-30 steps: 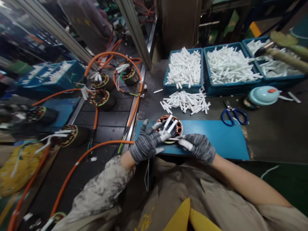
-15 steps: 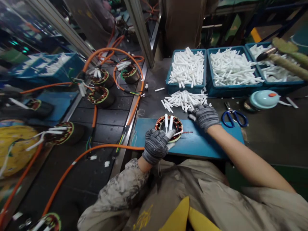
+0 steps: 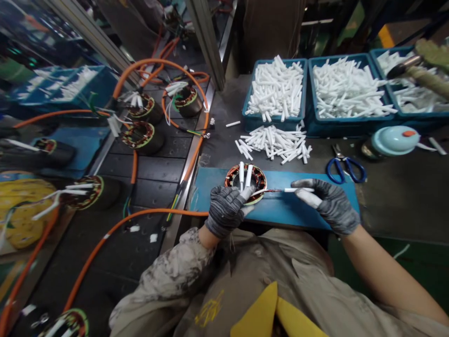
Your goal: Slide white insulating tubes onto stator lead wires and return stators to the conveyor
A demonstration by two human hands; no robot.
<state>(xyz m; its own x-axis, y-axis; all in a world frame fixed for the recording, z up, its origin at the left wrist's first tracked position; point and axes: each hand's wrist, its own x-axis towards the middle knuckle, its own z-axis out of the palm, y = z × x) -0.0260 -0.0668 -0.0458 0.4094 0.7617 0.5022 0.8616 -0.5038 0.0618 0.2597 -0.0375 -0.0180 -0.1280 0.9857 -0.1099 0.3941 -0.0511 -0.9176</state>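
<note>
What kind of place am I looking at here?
Probably a factory workshop, perhaps for electric motors: copper-wound stators stand on a black conveyor-like track, teal bins are heaped with short white tubes, and another stator sits on a blue mat.

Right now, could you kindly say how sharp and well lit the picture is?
Head view: the right hand and its white tube read fairly clearly; head view, left edge: blurred and stretched, the yellow bundle included; head view, top middle: a co-worker's clothing is dim.
</note>
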